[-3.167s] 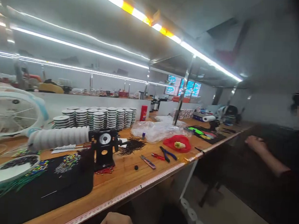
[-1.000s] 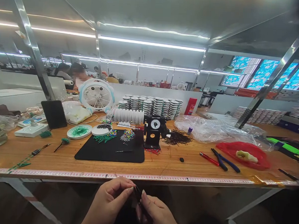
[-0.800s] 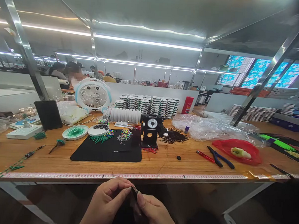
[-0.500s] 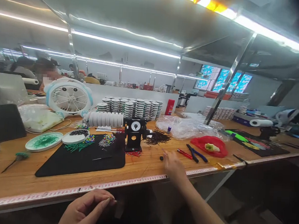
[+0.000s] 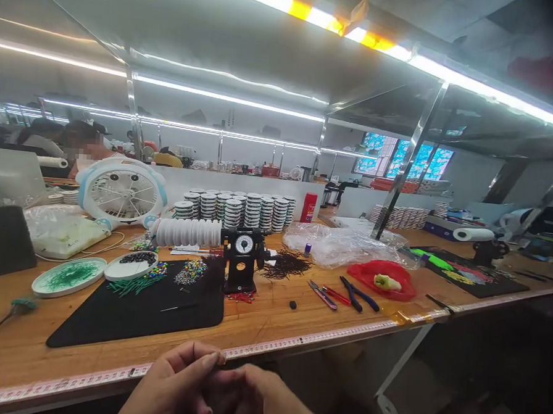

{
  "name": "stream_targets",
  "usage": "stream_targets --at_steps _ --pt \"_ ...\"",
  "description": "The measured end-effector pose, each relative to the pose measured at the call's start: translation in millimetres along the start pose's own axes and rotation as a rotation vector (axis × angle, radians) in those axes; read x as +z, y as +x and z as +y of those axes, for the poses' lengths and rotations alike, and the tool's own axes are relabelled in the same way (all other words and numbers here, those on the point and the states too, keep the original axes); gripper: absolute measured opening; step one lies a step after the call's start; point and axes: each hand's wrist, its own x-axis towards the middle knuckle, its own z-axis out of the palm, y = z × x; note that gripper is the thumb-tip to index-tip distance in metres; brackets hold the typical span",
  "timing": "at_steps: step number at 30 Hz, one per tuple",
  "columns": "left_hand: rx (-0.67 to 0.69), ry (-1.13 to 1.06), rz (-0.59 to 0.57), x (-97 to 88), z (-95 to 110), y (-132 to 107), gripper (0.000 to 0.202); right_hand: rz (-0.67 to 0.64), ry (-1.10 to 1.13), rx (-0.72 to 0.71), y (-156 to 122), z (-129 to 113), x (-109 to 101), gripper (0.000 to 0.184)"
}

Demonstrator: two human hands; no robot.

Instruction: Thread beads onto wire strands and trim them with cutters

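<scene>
At the front edge of the table, my left hand (image 5: 174,384) is closed, thumb and fingertips pinched together. My right hand (image 5: 271,397) meets it, its fingers curled against the left fingertips. Whatever the two hands pinch is hidden or too small to name. Beyond them on the wood lies a small black block (image 5: 292,305). To its right are thread snips (image 5: 322,294), a red-handled tool (image 5: 337,295) and blue-handled pliers (image 5: 359,293). Behind the hands stands a black winding device with a dial (image 5: 242,261), carrying a row of white spools (image 5: 187,232).
A black mat (image 5: 132,314) holds colored beads (image 5: 192,272) and green strips (image 5: 131,283). Left of it is a white dish (image 5: 40,288) of green bits. A fan (image 5: 122,193), stacked spools (image 5: 253,212), plastic film (image 5: 334,250) and a red bag (image 5: 404,288) stand farther back.
My right hand has come back from the table beside the black block to meet my left hand. The thread snips now show where that hand was. The view has shifted slightly.
</scene>
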Motion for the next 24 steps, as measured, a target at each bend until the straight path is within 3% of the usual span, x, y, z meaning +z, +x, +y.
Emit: stream_targets --at_steps 1,3,6,8,11,16,21,24 --pt "0.077 0.125 0.035 1.0 2.1 4.3 0.025 -0.005 0.128 0.047 -2.2 1.9 6.1 0.055" --pt "0.314 0.465 0.109 1.5 4.8 14.2 0.024 0.178 0.192 0.105 -3.8 5.2 -2.0 0.042" --pt "0.567 0.98 0.139 5.6 6.1 32.1 0.023 0.544 -0.145 0.109 -0.3 9.7 -48.1 0.021" --pt "0.541 1.281 0.114 14.8 6.0 45.1 0.027 0.684 -0.446 0.15 4.4 14.6 -82.2 0.021" --pt "0.43 1.642 0.099 34.2 5.9 63.6 0.03 0.788 -0.621 0.197 11.8 24.2 -116.1 0.018" --pt "0.412 1.746 0.112 49.6 5.3 80.2 0.032 0.833 -0.755 0.254 21.4 35.5 -129.0 0.013" --pt "0.432 1.749 0.122 40.5 -3.2 78.9 0.035 0.831 -0.846 0.269 29.3 40.9 -127.0 0.012" --pt "0.461 1.616 0.137 29.8 -12.8 78.6 0.031 0.838 -0.875 0.244 26.6 39.3 -123.5 0.011"
